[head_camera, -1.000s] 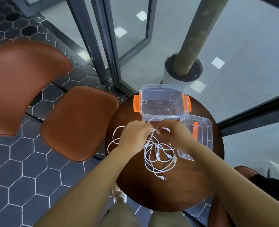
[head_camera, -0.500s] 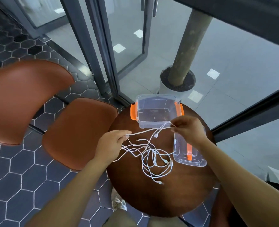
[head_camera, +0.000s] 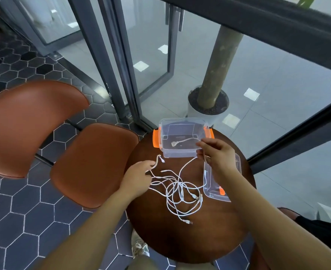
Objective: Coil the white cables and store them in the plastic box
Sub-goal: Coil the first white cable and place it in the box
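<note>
Open plastic box (head_camera: 182,151) at table's (head_camera: 195,240) far edge, one cable end (head_camera: 183,141) dangling inside from right hand's (head_camera: 218,155) pinch, left hand (head_camera: 138,177) gripping tangled white cables (head_camera: 177,191), lid (head_camera: 224,189) by right edge

On your worktop (head_camera: 209,240), the plastic box (head_camera: 182,137) sits at the far edge, its lid (head_camera: 223,184) to the near right. The tangled cables (head_camera: 180,190) lie before the box, between your hands. A chair (head_camera: 90,164) stands left.

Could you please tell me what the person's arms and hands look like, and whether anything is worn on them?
Both forearms are bare for as far as they show, with no sleeves, gloves, watch or bracelets visible. The left hand and right hand appear free of rings, though fine detail is soft.
</note>
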`<control>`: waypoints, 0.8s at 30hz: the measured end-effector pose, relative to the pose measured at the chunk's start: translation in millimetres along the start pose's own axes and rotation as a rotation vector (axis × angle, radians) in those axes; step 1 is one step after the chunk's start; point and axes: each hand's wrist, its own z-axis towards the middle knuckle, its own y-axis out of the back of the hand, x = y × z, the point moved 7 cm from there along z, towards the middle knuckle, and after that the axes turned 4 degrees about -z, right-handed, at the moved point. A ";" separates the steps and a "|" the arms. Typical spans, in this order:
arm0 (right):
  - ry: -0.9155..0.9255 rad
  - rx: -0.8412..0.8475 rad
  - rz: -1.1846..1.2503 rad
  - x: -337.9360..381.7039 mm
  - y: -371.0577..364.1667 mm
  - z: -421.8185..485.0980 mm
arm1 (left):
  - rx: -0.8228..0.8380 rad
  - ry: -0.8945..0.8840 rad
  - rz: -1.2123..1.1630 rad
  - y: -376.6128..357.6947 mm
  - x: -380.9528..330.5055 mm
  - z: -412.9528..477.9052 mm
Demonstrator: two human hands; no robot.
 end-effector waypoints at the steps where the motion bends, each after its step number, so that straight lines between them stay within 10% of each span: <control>1: 0.012 0.021 0.016 2.6 -3.9 -2.7 | -0.022 -0.018 -0.067 0.0 -13.8 -1.2; 9: 0.291 0.311 -0.180 15.5 -44.5 -25.0 | 0.118 0.320 -1.344 -19.4 -82.1 11.5; 24: 0.478 0.554 -0.701 -6.1 -52.1 -48.4 | 0.109 0.269 -1.536 -15.8 -77.0 2.0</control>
